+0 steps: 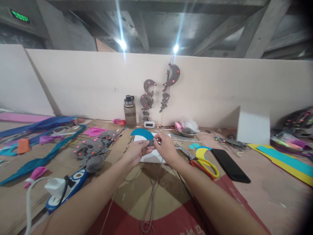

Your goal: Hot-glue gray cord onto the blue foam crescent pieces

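My left hand [137,151] is closed, its thumb and fingers pinching a small grey piece [151,143]. Right beside it, my right hand [166,148] is closed too, fingertips pressed together at the edge of that piece; what they pinch is too small to make out. A blue crescent [143,133] shows just beyond the fingers, its right tip meeting them. Whether it is held or only lies behind, I cannot tell. Thin grey cord [153,192] trails from beneath the hands toward me. Under them lies a white sheet [144,158].
Scissors [193,156] with red and yellow handles, a yellow crescent [201,151] and a black phone [230,165] lie right. Leftward are grey decorations with pink dots [91,148] and a power strip [78,178]. A bottle [130,112] and small clock [149,124] stand at the back.
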